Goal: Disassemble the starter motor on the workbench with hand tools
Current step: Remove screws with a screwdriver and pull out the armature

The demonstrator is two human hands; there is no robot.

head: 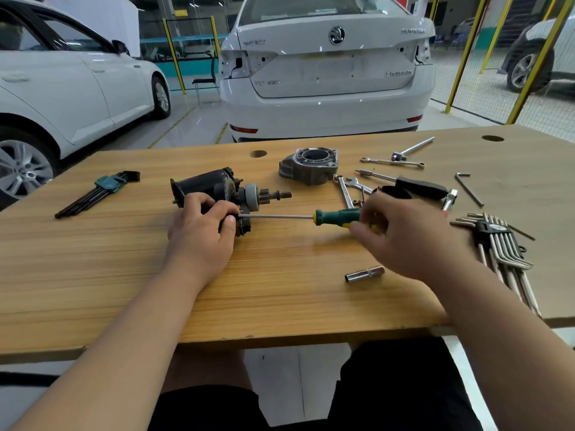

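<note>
Left hand (202, 234) grips the single motor (205, 183). Right hand (404, 234), blurred, pinches one screwdriver (326, 216). Two hex-key sets (99, 191) (497, 244) lie alongside.

L forearm (133, 331) & R forearm (497, 318) bare; black shorts (404, 387), 1 knee (205, 368) showing.

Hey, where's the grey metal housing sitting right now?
In the head view, the grey metal housing sits at the far middle of the workbench, just beyond the pinion end of the starter motor and left of the loose spanners.
</note>
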